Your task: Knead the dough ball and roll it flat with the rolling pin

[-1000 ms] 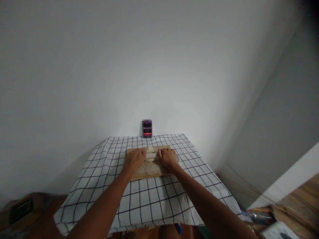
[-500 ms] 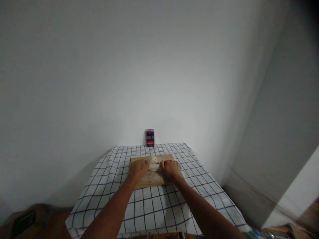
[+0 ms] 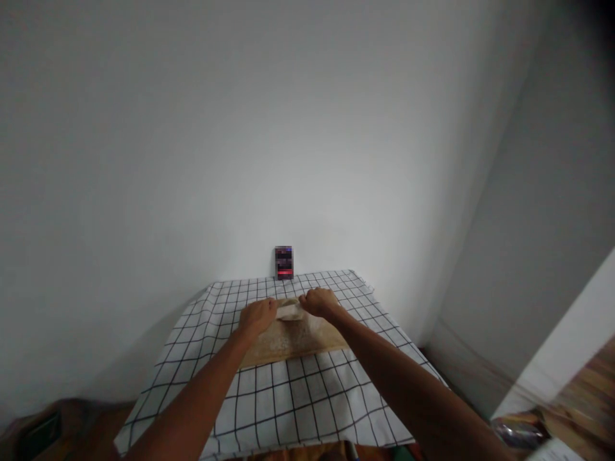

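Observation:
Both my hands grip a pale rolling pin [image 3: 289, 311], whose middle shows between them. My left hand [image 3: 259, 314] is closed around its left part, and my right hand [image 3: 319, 301] around its right part, slightly farther from me. Beneath the pin, a little pale dough [image 3: 292, 317] shows, mostly hidden by the pin and hands. All of this is over a floury wooden board [image 3: 288, 342] lying on the table.
A white cloth with black checks [image 3: 288, 394] covers the table. At the back, a small dark blurred rectangle [image 3: 284, 262] leans against the white wall [image 3: 307, 160]. Some items [image 3: 521, 432] lie at the lower right.
The rolling pin has moved away from me over the board, now slanting with my right hand farther out. The board has turned slightly, and the view has shifted a little.

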`<state>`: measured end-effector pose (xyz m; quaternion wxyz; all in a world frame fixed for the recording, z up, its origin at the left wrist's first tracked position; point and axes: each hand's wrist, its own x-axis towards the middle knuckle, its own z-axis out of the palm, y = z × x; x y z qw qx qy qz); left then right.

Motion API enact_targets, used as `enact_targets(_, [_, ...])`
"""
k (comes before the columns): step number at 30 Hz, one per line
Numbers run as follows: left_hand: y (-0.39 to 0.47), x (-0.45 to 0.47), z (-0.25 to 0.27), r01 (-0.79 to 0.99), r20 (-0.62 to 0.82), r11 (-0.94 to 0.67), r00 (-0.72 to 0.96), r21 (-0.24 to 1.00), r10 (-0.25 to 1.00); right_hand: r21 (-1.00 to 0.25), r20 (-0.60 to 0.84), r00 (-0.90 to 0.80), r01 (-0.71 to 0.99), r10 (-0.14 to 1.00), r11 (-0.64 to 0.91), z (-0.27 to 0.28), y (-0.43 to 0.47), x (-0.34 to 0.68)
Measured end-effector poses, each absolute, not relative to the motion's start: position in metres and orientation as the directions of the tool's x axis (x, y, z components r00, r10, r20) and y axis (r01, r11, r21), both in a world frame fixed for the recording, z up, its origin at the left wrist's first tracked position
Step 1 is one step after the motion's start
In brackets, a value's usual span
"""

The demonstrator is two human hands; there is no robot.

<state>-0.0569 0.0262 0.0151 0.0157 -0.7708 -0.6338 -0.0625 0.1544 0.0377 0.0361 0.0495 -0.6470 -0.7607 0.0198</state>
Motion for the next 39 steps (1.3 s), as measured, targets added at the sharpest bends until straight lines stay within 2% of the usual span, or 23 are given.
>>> enact_targets(6, [0.045, -0.067, -0.003, 0.981, 0.139, -0.153, 0.136, 0.117, 0.981, -0.079, -0.03, -0.264, 0.962, 0.964, 0.261, 0.019, 0.057, 0.156])
enact_targets(13, [0.04, -0.072, -0.034, 0.951, 0.413, -0.282, 0.208, 0.127, 0.887, 0.012, 0.171, -0.305, 0.952, 0.937, 0.307, -0.01, 0.025, 0.158])
enact_targets(18, [0.034, -0.074, -0.04, 0.911, 0.508, -0.406, 0.317, 0.071, 0.801, -0.077, 0.224, -0.223, 0.966, 0.949, 0.246, -0.011, 0.005, 0.157])
enact_targets(23, [0.016, -0.072, -0.041, 0.897, 0.532, -0.44, 0.352, 0.043, 0.77, -0.134, 0.292, -0.23, 0.951, 0.928, 0.278, -0.014, -0.011, 0.155])
enact_targets(29, [-0.009, -0.065, -0.033, 0.915, 0.44, -0.369, 0.267, 0.164, 0.857, -0.127, 0.343, -0.19, 0.961, 0.92, 0.246, -0.026, -0.029, 0.153])
enact_targets(33, [0.0, -0.062, -0.015, 0.898, 0.242, -0.244, 0.162, 0.367, 0.957, -0.129, 0.295, -0.18, 0.966, 0.938, 0.226, -0.015, -0.023, 0.155])
enact_targets(36, [0.02, -0.054, 0.002, 0.836, 0.162, -0.228, 0.169, 0.499, 0.972, -0.132, 0.293, -0.162, 0.969, 0.942, 0.208, -0.002, -0.017, 0.164])
enact_targets(39, [0.046, -0.039, 0.012, 0.817, 0.137, -0.23, 0.185, 0.529, 0.973, -0.139, 0.305, -0.159, 0.968, 0.939, 0.209, 0.006, -0.02, 0.178])
